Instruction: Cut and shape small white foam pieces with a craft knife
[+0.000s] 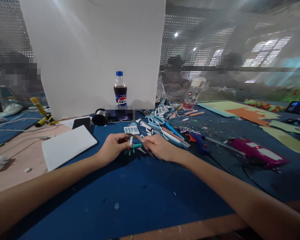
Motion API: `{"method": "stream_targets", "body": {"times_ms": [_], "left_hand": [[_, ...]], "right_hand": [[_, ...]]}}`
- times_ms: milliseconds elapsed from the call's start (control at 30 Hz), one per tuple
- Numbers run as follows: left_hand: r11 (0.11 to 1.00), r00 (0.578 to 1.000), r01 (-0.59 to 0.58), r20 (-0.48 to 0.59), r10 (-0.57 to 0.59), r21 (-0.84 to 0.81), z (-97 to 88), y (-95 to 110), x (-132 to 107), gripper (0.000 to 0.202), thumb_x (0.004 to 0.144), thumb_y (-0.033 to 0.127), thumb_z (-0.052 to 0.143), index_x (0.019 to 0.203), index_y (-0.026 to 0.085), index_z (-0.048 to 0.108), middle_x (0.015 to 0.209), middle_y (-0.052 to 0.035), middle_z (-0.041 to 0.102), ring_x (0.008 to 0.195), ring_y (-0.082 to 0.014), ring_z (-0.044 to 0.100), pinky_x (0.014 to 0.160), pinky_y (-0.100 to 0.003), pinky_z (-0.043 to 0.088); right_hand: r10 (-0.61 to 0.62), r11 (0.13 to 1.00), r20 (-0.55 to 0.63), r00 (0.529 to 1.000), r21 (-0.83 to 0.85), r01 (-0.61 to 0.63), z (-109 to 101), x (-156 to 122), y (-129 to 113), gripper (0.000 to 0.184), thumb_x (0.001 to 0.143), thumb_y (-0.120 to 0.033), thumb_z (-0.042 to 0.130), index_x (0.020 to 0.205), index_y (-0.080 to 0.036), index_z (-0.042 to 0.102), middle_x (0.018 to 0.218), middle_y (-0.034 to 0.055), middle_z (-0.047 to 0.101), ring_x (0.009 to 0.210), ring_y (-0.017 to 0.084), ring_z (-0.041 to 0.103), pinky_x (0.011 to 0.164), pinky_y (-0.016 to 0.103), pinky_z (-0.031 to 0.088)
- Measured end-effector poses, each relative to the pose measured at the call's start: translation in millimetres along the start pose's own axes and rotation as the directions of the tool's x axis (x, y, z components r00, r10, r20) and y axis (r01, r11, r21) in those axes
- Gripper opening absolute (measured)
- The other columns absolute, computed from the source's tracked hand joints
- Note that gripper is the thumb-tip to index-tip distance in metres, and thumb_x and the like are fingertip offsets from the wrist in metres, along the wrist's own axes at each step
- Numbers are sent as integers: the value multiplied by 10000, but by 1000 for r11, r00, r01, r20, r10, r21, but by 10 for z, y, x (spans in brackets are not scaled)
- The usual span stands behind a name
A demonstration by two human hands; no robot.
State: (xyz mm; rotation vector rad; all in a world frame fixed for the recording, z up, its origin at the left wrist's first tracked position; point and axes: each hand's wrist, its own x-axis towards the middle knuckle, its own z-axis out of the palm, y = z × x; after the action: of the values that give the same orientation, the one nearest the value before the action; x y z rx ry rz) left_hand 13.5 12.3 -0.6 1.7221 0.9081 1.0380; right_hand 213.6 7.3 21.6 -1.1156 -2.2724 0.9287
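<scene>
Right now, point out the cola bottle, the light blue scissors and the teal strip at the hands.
cola bottle (120,91): head view, on the dark body above the label.
light blue scissors (152,119): head view, on the handle end.
teal strip (136,145): head view, on its middle.

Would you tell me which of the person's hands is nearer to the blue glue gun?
Right. The right hand lies just left of the blue glue gun; the left hand is farther left, beyond the right hand.

Blue-covered table, tall white board behind it, perforated metal screen, bright windows beyond.
</scene>
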Motion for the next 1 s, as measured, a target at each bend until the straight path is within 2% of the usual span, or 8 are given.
{"method": "stream_targets", "body": {"times_ms": [167,333,567,667,800,1000], "left_hand": [[999,1000,-10,20,9,48,-11,-55,5,178,679,268,644,781,126,677,633,-17,621,540,-106,500,532,-228,417],[1000,997,-4,82,3,17,0,-55,5,207,665,287,657,804,136,687,642,-16,630,540,-109,509,532,-228,428],[998,1000,-20,-8,20,67,7,-2,-13,304,681,275,637,950,139,674,673,-31,664,536,-111,518,516,-224,430],[995,1000,-25,8,24,101,6,6,-18,317,692,285,631,974,145,669,733,-43,685,578,-130,556,550,-242,454],[991,997,-70,48,65,110,6,8,-18,255,705,295,631,917,165,687,845,-48,696,713,-169,607,651,-273,485],[999,1000,-6,7,5,37,13,-10,-14,289,645,269,679,894,122,678,690,-38,676,595,-155,592,577,-272,480]], "right_hand": [[6,1000,42,999,-14,-5,-18,-13,-33,418,910,-426,314,599,-171,431,477,-18,462,453,82,405,508,232,313],[-17,999,67,998,-33,19,-10,-15,-33,429,909,-412,312,586,-164,447,486,-16,478,460,80,425,524,225,327],[-38,997,39,999,-71,40,-13,-20,-47,471,909,-470,281,592,-163,446,507,-7,490,483,88,445,546,230,328],[-36,989,32,999,-141,41,-18,-27,-65,491,909,-480,272,583,-162,456,507,-4,487,484,90,441,535,231,311],[-33,982,35,999,-183,39,-5,-36,-89,519,905,-509,256,566,-163,444,482,-14,457,452,82,402,514,231,291],[-51,994,51,997,-97,56,-13,-35,-87,509,903,-497,276,564,-158,446,489,-10,474,463,81,432,521,226,317]]}}
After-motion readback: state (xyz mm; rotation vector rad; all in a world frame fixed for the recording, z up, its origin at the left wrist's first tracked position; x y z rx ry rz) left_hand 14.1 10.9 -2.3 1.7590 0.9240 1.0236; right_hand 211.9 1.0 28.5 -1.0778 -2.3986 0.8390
